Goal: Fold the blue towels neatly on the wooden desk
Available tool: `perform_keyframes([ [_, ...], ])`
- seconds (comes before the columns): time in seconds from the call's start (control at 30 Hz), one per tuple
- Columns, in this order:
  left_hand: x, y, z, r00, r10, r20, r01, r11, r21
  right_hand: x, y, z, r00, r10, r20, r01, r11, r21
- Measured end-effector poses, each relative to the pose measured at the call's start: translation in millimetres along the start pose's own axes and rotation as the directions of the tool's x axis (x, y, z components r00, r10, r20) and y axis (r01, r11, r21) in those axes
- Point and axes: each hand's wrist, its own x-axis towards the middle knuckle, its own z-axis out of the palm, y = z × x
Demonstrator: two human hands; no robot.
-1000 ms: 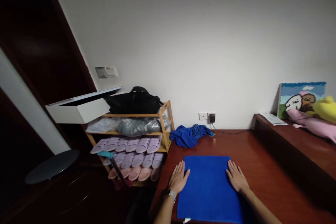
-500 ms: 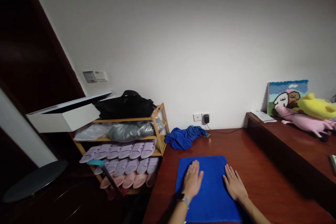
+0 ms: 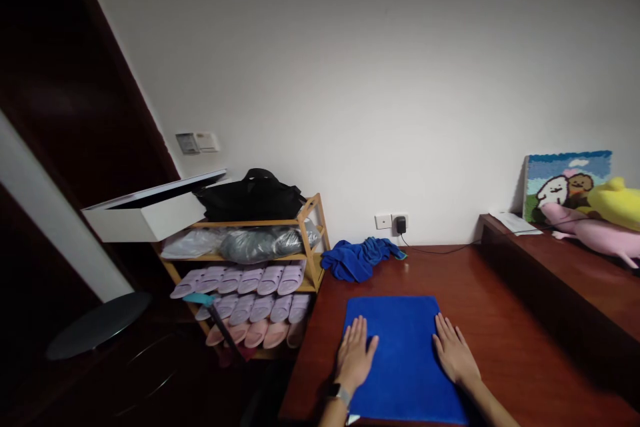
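A blue cloth (image 3: 403, 360) lies spread flat on the reddish-brown wooden table (image 3: 510, 333). My left hand (image 3: 355, 353) rests palm down on the cloth's left edge, fingers stretched out, a watch on its wrist. Along the right edge lies my right hand (image 3: 454, 350), also flat, partly on the cloth and partly over the wood. Neither hand grips anything. Farther back, against the wall, sits a crumpled blue cloth (image 3: 357, 260). A small white corner peeks out at the spread cloth's lower left.
To the left stands a wooden rack (image 3: 313, 240) with several slippers (image 3: 250, 280), a black bag (image 3: 253, 197) and a white box (image 3: 145, 220). A black plug (image 3: 401, 224) with a cable is in the wall. Plush toys (image 3: 585, 230) and a picture (image 3: 567, 183) occupy the raised ledge at right.
My left hand has slid from inside the cloth to its left edge. My right hand stays at the right edge. The view has turned slightly left.
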Motion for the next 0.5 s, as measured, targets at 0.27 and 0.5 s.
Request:
perform_keyframes([
  [0.27, -13.4, -40.5, -10.4, 0.998, -0.056, -0.032, 0.057, 0.998, 0.033, -0.4, -2.4, -5.7, 1.0, 0.008, 0.023, -0.007, 1.0, -0.014],
  [0.5, -11.5, -40.6, -17.5, 0.998, -0.067, -0.018, 0.068, 0.997, 0.038, -28.4, 2.4, 8.1, 0.997, 0.009, -0.071, -0.008, 1.0, 0.016],
])
